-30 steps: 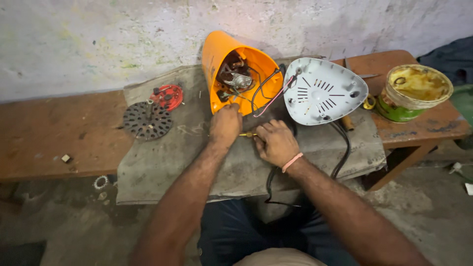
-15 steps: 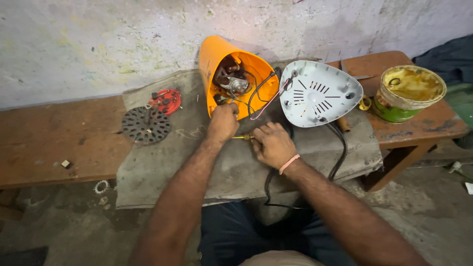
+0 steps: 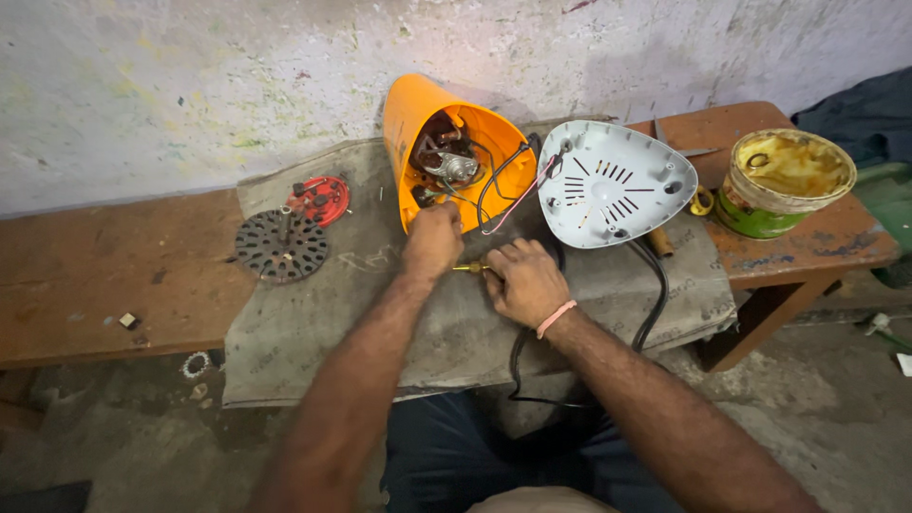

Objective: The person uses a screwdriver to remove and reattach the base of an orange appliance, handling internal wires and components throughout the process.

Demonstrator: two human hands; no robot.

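1. The left hand (image 3: 432, 239) is curled at the lower rim of the orange cone-shaped plastic appliance housing (image 3: 408, 123), with its fingers bent around something small at the opening; what exactly is pinched cannot be told, because the knuckles hide it.
2. The right hand (image 3: 524, 281) is closed in a loose fist just beside the left one, and a thin brass-coloured tool shaft (image 3: 469, 269) is seen between the two hands, so a small screwdriver seems to be held in it.
3. The step in hand is judged to be work on the wiring inside the housing, where the metal motor part (image 3: 454, 166) and the black and red wires (image 3: 503, 185) are exposed.
4. For the next move, a steady tip and a firm hold on the wire end are probably needed, since the parts are small.
5. The housing lies on its side on a grey cloth (image 3: 313, 313), open toward the person, touching the left hand.
6. The white triangular bottom cover (image 3: 617, 180) lies just to the right, joined by the wires.
7. Farther left on the wooden surface (image 3: 85, 285) a dark round perforated disc (image 3: 281, 247) and a red round part (image 3: 318, 199) are placed.
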